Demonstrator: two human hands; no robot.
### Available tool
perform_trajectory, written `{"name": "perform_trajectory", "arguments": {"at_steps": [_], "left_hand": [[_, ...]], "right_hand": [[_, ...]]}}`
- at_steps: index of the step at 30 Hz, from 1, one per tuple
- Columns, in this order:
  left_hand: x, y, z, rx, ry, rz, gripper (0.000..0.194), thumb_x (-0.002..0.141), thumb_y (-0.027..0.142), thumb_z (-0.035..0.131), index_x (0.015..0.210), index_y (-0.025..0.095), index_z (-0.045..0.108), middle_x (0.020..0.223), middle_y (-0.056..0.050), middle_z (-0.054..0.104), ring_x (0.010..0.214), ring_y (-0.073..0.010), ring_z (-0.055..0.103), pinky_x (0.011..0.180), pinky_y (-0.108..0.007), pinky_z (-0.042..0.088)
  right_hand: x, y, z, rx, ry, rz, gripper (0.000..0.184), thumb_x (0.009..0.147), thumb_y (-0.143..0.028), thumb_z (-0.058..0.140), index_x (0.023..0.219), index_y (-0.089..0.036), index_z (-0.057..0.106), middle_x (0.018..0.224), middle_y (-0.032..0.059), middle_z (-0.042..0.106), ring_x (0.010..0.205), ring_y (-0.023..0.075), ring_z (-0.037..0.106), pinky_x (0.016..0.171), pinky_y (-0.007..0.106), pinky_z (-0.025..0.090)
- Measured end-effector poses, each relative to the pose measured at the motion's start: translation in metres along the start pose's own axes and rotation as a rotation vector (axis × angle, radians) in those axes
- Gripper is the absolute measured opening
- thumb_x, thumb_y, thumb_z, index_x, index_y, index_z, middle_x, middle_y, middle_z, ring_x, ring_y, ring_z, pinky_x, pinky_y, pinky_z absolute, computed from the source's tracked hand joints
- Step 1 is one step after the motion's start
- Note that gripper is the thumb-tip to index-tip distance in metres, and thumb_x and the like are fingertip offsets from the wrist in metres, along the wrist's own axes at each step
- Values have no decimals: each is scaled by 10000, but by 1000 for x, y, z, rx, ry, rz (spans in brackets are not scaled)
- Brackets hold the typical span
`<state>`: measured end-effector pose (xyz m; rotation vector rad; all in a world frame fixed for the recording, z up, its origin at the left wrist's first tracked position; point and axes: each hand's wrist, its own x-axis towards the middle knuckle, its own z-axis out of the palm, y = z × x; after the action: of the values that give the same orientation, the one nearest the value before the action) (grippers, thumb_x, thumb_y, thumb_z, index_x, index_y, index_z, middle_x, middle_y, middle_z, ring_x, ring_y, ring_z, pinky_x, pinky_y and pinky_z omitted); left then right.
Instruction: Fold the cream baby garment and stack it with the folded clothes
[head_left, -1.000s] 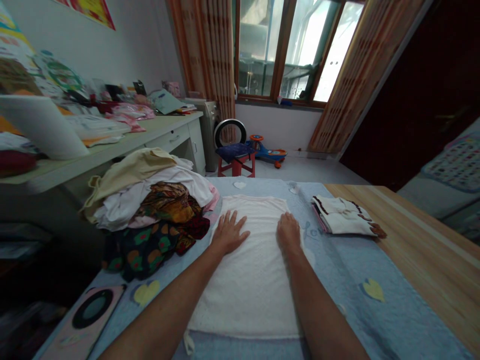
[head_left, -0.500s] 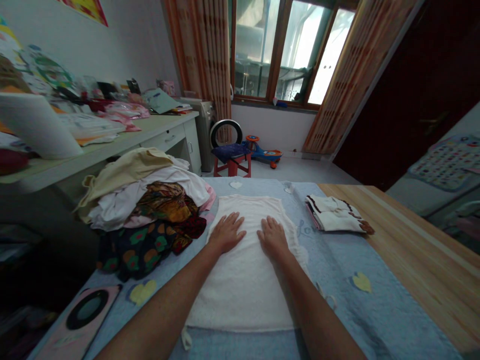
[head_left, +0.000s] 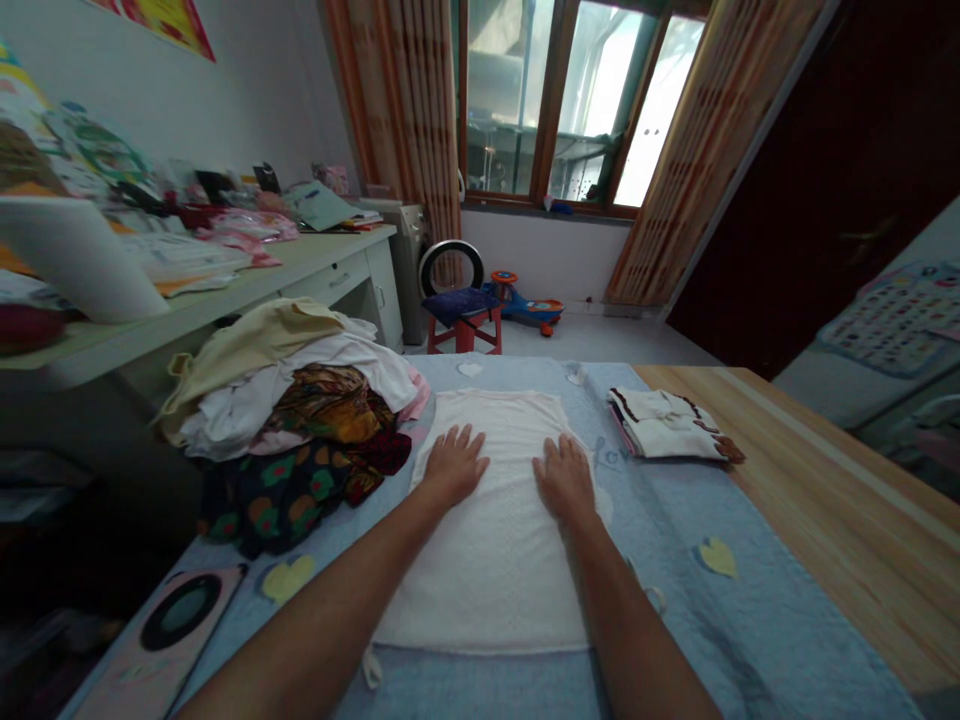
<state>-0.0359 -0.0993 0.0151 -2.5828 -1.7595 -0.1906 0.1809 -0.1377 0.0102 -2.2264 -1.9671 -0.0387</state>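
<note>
Though faint, blue lettering [head_left: 610, 457] beside white cloth [head_left: 495, 570]

Backlit: daylight through window [head_left: 581, 110], rightmost pane blown out. Room dim, cool cast. Door [head_left: 825, 200] near black, lower-left corner lost in shadow. White cloth [head_left: 495, 580] low contrast but readable. Wide-angle stretch at edges, white roll [head_left: 82, 260] slanted. Side edges smeary; fingers [head_left: 463, 440] slightly soft.
</note>
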Motion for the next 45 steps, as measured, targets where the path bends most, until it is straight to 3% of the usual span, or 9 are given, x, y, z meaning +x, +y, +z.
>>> {"name": "perform_trajectory", "arguments": {"at_steps": [2, 4, 9, 16, 22, 28, 32, 39, 45], "left_hand": [[-4, 13, 0, 4, -4, -5, 481, 965, 304, 371, 1430, 211, 453, 1542, -118, 375, 1423, -296, 328, 1130, -493, 284], [-11, 26, 2, -24, 2, 77, 478, 962, 223, 339, 1427, 214, 452, 1552, -93, 364, 1432, -250, 320, 1143, -444, 282], [-35, 43, 7, -98, -34, 145, 519, 968, 426, 387, 1465, 273, 391, 1571, -58, 333, 1452, -258, 277, 1155, -472, 270], [-67, 15, -12, -91, -112, 46, 575, 950, 553, 389, 1470, 309, 390, 1587, -53, 293, 1471, -293, 223, 1164, -544, 219], [-78, -11, -9, -73, -50, 31, 485, 1004, 385, 292, 1464, 280, 404, 1576, -24, 322, 1459, -212, 268, 1189, -452, 219], [-81, -12, -5, -69, -27, 41, 521, 964, 405, 395, 1468, 274, 394, 1586, -35, 297, 1467, -228, 243, 1197, -464, 184], [-82, -10, -6, -70, -24, 55, 542, 954, 453, 417, 1472, 299, 381, 1595, -46, 275, 1476, -244, 216, 1194, -479, 164], [-83, -10, -5, -68, -35, 69, 565, 946, 497, 437, 1480, 329, 364, 1598, -63, 266, 1477, -265, 207, 1185, -497, 165], [-83, -11, -3, -68, -4, 81, 567, 942, 502, 455, 1480, 350, 358, 1593, -61, 281, 1478, -283, 197, 1182, -504, 164]], "right_hand": [[0, 0, 0, 5, -3, -4, 551, 965, -413, 412, 1437, -130, 439, 1536, 199, 340, 1435, 303, 262, 1149, 426, 171], [0, 0, -1, 8, -4, -10, 549, 964, -409, 411, 1434, -126, 440, 1536, 195, 343, 1433, 297, 268, 1152, 420, 170], [0, 2, 0, 18, 0, -33, 528, 968, -397, 397, 1425, -138, 449, 1530, 171, 362, 1431, 287, 272, 1147, 416, 189], [1, 3, 1, 27, 16, -37, 503, 964, -388, 400, 1397, -143, 473, 1522, 171, 371, 1419, 284, 288, 1141, 409, 199], [-1, 3, -1, 49, 23, -44, 479, 960, -382, 410, 1367, -144, 493, 1503, 162, 399, 1403, 265, 306, 1150, 398, 178], [3, 2, -4, 17, -20, -27, 504, 956, -365, 417, 1396, -124, 471, 1513, 173, 386, 1408, 275, 306, 1151, 406, 192], [-3, -18, -10, 9, -51, -16, 514, 939, -328, 443, 1391, -88, 481, 1524, 184, 369, 1433, 313, 264, 1161, 441, 172], [-41, -67, -10, 175, -146, -388, 517, 987, -319, 335, 1467, -137, 400, 1569, 90, 322, 1458, 209, 245, 1185, 371, 149], [-51, -52, -10, 116, -135, -280, 562, 968, -471, 410, 1480, -239, 397, 1592, 121, 255, 1472, 296, 191, 1166, 438, 152]]}}
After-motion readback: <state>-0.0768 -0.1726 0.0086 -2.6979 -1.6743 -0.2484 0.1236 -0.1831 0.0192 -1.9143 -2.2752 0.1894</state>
